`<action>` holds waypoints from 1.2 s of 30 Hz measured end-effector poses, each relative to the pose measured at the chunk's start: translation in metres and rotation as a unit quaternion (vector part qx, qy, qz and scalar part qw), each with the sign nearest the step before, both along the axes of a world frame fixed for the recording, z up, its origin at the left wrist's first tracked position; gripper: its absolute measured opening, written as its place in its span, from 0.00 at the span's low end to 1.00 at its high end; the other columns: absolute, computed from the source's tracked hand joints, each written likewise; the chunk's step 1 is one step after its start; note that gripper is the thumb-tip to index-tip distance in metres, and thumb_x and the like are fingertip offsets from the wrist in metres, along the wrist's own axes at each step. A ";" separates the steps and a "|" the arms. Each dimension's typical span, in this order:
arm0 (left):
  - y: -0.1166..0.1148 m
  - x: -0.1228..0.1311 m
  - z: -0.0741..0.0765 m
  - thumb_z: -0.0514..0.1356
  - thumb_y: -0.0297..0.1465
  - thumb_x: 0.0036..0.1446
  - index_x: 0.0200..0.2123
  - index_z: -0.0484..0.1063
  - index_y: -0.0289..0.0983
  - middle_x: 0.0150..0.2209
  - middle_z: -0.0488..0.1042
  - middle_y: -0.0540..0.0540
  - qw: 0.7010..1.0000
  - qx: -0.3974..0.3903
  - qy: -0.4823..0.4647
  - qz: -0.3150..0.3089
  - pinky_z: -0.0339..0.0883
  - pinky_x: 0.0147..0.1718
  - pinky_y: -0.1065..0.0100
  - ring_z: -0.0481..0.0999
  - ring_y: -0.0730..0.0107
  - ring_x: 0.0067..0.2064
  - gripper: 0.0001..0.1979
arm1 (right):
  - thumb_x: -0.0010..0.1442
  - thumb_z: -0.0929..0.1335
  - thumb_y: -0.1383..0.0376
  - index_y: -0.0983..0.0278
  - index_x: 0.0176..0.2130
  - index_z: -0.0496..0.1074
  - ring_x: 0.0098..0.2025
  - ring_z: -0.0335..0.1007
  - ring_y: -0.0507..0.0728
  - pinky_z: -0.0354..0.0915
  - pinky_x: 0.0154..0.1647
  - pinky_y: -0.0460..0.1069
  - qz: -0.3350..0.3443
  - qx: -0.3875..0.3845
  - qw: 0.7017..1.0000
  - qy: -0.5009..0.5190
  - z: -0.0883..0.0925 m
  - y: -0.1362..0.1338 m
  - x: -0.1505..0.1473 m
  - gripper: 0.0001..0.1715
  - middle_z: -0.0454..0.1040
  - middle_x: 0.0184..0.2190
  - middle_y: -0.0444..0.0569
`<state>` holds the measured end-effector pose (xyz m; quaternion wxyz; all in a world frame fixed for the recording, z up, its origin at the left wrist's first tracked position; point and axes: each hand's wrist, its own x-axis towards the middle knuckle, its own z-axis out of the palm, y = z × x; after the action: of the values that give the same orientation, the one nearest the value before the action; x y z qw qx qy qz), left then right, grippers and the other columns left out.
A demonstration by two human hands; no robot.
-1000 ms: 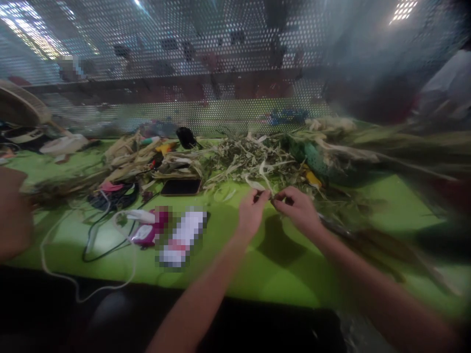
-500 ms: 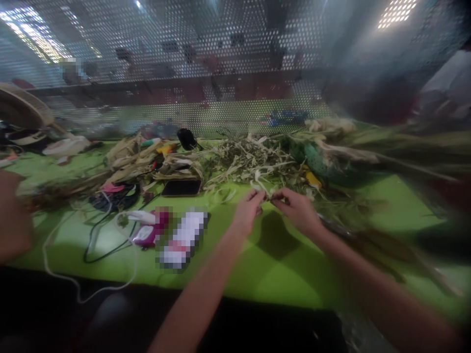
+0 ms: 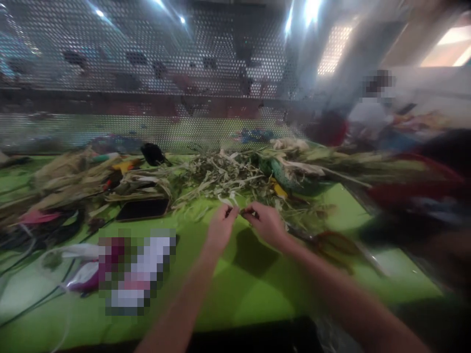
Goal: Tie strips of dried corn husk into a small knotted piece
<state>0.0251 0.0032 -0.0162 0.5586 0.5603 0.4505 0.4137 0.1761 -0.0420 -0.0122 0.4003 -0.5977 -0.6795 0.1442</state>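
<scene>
My left hand (image 3: 222, 221) is closed in a pinch, with a pale dried plant strip (image 3: 231, 200) curling up from its fingertips. Close beside it, my right hand (image 3: 265, 221) pinches at what looks like the other end of that strip. Only a small gap parts the two sets of fingertips, just above the green tabletop (image 3: 221, 294). Behind the hands lies a loose heap of dried plant strips (image 3: 224, 169). A finer look at the strip is lost to blur.
A dark phone (image 3: 143, 209) lies left of the hands, near a magenta device (image 3: 88, 274) with cables and a pixelated white box (image 3: 143, 272). Scissors with orange handles (image 3: 336, 245) rest at right. A green bowl (image 3: 290, 174) and perforated screen (image 3: 206, 108) stand behind; a person (image 3: 370, 115) is further right.
My view has swung to the right, so the table's things sit further left and lower. Both hands keep their pinch on the strip, and a person at the right has come into sight.
</scene>
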 end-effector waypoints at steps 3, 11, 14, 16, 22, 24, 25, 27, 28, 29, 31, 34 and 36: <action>-0.002 0.002 0.001 0.63 0.44 0.50 0.25 0.62 0.37 0.21 0.56 0.56 0.996 -0.055 -0.072 -0.002 0.48 0.22 0.72 0.55 0.78 0.23 0.18 | 0.61 0.68 0.65 0.61 0.35 0.74 0.32 0.71 0.54 0.60 0.33 0.47 0.006 0.017 1.000 -0.017 0.002 -0.001 0.001 0.03 0.78 0.31 0.44; 0.001 -0.004 0.007 0.62 0.45 0.52 0.29 0.68 0.37 0.23 0.62 0.53 0.999 -0.005 -0.017 -0.028 0.49 0.22 0.72 0.58 0.78 0.24 0.17 | 0.58 0.69 0.60 0.62 0.44 0.70 0.26 0.62 0.51 0.60 0.26 0.46 0.021 -0.001 0.991 0.129 0.010 0.000 0.006 0.14 0.71 0.32 0.45; 0.001 -0.004 0.008 0.62 0.45 0.53 0.29 0.69 0.36 0.22 0.63 0.53 0.999 0.002 -0.010 -0.038 0.50 0.23 0.71 0.58 0.78 0.24 0.17 | 0.60 0.67 0.58 0.61 0.47 0.68 0.24 0.62 0.50 0.62 0.24 0.46 0.053 -0.059 0.969 0.235 0.008 0.001 0.004 0.16 0.69 0.29 0.42; 0.000 -0.004 0.008 0.62 0.46 0.53 0.29 0.70 0.37 0.22 0.62 0.54 0.999 -0.011 -0.022 -0.041 0.50 0.23 0.71 0.58 0.78 0.24 0.17 | 0.59 0.67 0.59 0.62 0.44 0.70 0.28 0.66 0.51 0.65 0.28 0.46 0.070 -0.059 0.962 0.255 0.005 0.003 0.003 0.14 0.72 0.32 0.44; -0.001 -0.004 0.008 0.67 0.44 0.46 0.31 0.69 0.36 0.22 0.63 0.55 0.996 -0.039 -0.039 -0.071 0.51 0.22 0.74 0.59 0.81 0.23 0.18 | 0.56 0.69 0.59 0.63 0.37 0.74 0.33 0.70 0.53 0.65 0.35 0.48 0.069 -0.015 0.978 0.197 0.001 0.011 0.010 0.11 0.76 0.31 0.46; 0.001 -0.004 0.007 0.70 0.40 0.42 0.31 0.69 0.35 0.23 0.65 0.55 0.996 -0.025 -0.028 -0.077 0.50 0.22 0.74 0.59 0.82 0.23 0.19 | 0.56 0.69 0.60 0.64 0.36 0.74 0.32 0.70 0.53 0.64 0.34 0.48 0.064 -0.004 0.984 0.166 0.003 0.012 0.013 0.10 0.76 0.30 0.46; 0.002 -0.004 0.007 0.71 0.39 0.41 0.31 0.69 0.34 0.23 0.66 0.55 0.997 -0.020 -0.024 -0.075 0.50 0.22 0.74 0.59 0.82 0.23 0.19 | 0.56 0.69 0.60 0.64 0.36 0.75 0.32 0.70 0.53 0.64 0.33 0.48 0.063 -0.001 0.985 0.159 0.003 0.012 0.014 0.10 0.76 0.30 0.46; 0.003 -0.004 0.006 0.71 0.38 0.41 0.31 0.69 0.34 0.23 0.67 0.55 0.997 -0.016 -0.022 -0.074 0.49 0.22 0.75 0.59 0.83 0.22 0.19 | 0.55 0.69 0.60 0.64 0.35 0.75 0.31 0.69 0.53 0.64 0.33 0.47 0.065 0.000 0.986 0.155 0.004 0.013 0.016 0.10 0.76 0.30 0.46; 0.003 -0.004 0.006 0.71 0.38 0.41 0.31 0.69 0.34 0.23 0.67 0.55 0.997 -0.017 -0.026 -0.076 0.49 0.21 0.75 0.59 0.83 0.22 0.19 | 0.55 0.69 0.61 0.64 0.35 0.76 0.31 0.69 0.53 0.64 0.33 0.47 0.066 -0.001 0.985 0.159 0.004 0.014 0.016 0.10 0.76 0.29 0.46; 0.003 -0.004 0.006 0.70 0.38 0.41 0.31 0.69 0.34 0.23 0.67 0.55 0.996 -0.020 -0.032 -0.080 0.48 0.21 0.75 0.59 0.83 0.21 0.18 | 0.55 0.69 0.61 0.64 0.35 0.76 0.31 0.69 0.53 0.64 0.33 0.47 0.067 -0.005 0.984 0.165 0.004 0.015 0.017 0.09 0.76 0.29 0.45; 0.004 -0.004 0.006 0.71 0.38 0.40 0.31 0.70 0.34 0.22 0.67 0.55 0.995 -0.029 -0.048 -0.086 0.47 0.21 0.75 0.58 0.84 0.21 0.18 | 0.54 0.70 0.61 0.64 0.34 0.76 0.30 0.69 0.52 0.64 0.32 0.47 0.063 -0.014 0.981 0.181 0.003 0.016 0.018 0.09 0.76 0.29 0.45; 0.004 -0.005 0.006 0.71 0.38 0.39 0.32 0.70 0.34 0.23 0.69 0.54 0.993 -0.044 -0.062 -0.087 0.46 0.20 0.75 0.59 0.84 0.21 0.19 | 0.54 0.70 0.62 0.64 0.34 0.77 0.28 0.68 0.51 0.64 0.30 0.46 0.064 -0.027 0.976 0.206 0.003 0.017 0.019 0.09 0.76 0.28 0.45; 0.004 -0.005 0.005 0.71 0.39 0.40 0.32 0.70 0.34 0.24 0.70 0.53 0.993 -0.047 -0.055 -0.089 0.48 0.20 0.75 0.61 0.83 0.21 0.20 | 0.53 0.70 0.61 0.64 0.36 0.77 0.27 0.67 0.51 0.63 0.28 0.46 0.073 -0.048 0.969 0.230 0.004 0.017 0.019 0.11 0.76 0.28 0.45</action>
<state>0.0197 0.0068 -0.0115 0.6428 0.5479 0.3865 0.3704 0.1949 -0.0247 -0.0082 0.5049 -0.5160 -0.6032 0.3391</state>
